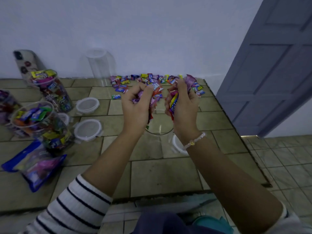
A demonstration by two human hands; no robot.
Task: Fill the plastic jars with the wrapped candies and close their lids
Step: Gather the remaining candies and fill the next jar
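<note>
Only the head view to go on, so here goes. Both hands are up over the middle of the tiled tabletop [168,174], side by side with a small gap between them. The left hand [135,105] is clamped on a fistful of wrapped candies [156,89], and the right hand [184,107] is curled round its own bunch, with wrappers poking out top and bottom. Right under them sits a clear empty jar [158,133], mouth open. It's see-through and partly hidden by the wrists, so I honestly can't tell if anything is in it yet.

The loose candy pile [148,79] is at the back edge by the wall, just beyond the hands. Off to the left are filled jars [49,92], none with a lid on, and loose lids [87,104] lie on the tiles beside them. One more lid [177,146] peeks out under the right wrist. Another empty jar [101,66] stands against the wall, and a candy bag [33,164] lies front left.

So I'd call this the filling step for a fresh jar, roughly mid-task, with all the closing left to do. Next move looks like letting go of both handfuls straight down into the mouth. The hands need to be centred over the rim, or wrappers will probably spill onto the tiles.
</note>
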